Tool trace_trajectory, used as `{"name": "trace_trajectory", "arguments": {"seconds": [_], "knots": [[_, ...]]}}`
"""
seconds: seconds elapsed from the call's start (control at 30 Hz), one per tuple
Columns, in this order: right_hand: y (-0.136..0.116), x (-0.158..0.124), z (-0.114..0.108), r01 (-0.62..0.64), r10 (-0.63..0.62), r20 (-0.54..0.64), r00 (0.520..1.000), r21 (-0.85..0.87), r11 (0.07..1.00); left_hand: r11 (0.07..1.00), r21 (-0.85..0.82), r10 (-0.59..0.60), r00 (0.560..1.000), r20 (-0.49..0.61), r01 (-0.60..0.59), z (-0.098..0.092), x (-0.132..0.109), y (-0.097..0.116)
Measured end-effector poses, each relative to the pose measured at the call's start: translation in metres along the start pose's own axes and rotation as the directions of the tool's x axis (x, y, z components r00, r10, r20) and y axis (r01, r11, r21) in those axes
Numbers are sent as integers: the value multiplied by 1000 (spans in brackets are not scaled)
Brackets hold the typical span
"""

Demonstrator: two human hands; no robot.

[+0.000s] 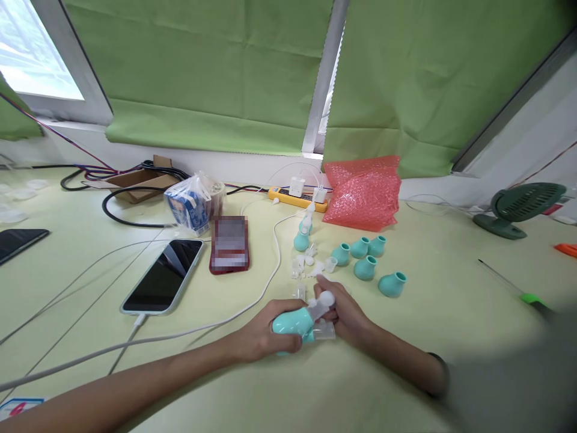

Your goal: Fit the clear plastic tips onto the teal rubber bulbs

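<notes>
Left hand [265, 334] clamped round a teal bulb [292, 322], low centre over the table [360, 391]!
Looks light, squeezable, likely slick: grip that round belly, go easy on the stiffer-looking nozzle [318, 309], where the right hand [349, 313] curls, its hold unclear. Farther back, the red phone [229, 243] has a pixelated screen; beyond, print on the bagged box [184, 207] can't be read.

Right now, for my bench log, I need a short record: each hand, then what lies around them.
left hand: around a teal bulb
right hand: at a clear nozzle piece, grip partly hidden
beyond hands: small clear parts
right of these: five open-topped bulbs
back: red bubble-wrap pouch, yellow power strip
left: phone, cable plugged in
</notes>
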State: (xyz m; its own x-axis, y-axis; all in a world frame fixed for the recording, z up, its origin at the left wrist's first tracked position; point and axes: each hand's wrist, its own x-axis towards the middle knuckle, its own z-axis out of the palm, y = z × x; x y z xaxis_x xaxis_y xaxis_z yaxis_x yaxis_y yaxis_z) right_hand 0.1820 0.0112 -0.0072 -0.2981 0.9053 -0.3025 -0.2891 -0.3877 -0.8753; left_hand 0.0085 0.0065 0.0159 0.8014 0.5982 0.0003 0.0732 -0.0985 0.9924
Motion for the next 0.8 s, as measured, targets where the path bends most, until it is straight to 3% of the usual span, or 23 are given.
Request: {"name": "trace_trajectory", "arguments": {"seconds": [0.07,0.13,0.2,0.27,0.33,0.4,0.47,0.53,0.6,0.7,0.8], "knots": [[-4,3,-5,-65,59,63,996,97,993,994,94,63,998,18,-65,-1,-1,-2],[-11,6,-10,-22,16,55,998,110,994,981,167,103,995,3,-102,-2,-2,-4],[-20,7,-15,166,-165,-77,983,4,986,976,186,117,993,-28,-110,-3,-2,-6],[-30,8,-19,347,-391,-198,899,-223,911,971,210,127,991,-48,-114,-4,-3,-7],[-39,10,-23,430,-588,-210,781,-502,751,964,237,138,988,-64,-119,-4,-3,-8],[-47,14,-26,409,-696,-85,713,-757,510,964,235,144,986,-79,-121,-4,-2,-9],[-53,20,-27,323,-711,101,696,-928,185,979,166,126,990,-58,-115,-4,-2,-10],[-54,29,-27,205,-650,235,723,-971,-124,995,49,88,996,-26,-87,-4,-1,-10],[-53,38,-26,98,-593,293,750,-936,-338,997,-55,58,998,-10,-59,-3,-1,-11],[-47,46,-26,64,-536,352,767,-874,-482,994,-108,32,999,-28,-35,-1,-1,-11],[-45,47,-29,157,-539,425,728,-868,-472,996,-83,17,992,-121,-28,0,0,-12]]}}
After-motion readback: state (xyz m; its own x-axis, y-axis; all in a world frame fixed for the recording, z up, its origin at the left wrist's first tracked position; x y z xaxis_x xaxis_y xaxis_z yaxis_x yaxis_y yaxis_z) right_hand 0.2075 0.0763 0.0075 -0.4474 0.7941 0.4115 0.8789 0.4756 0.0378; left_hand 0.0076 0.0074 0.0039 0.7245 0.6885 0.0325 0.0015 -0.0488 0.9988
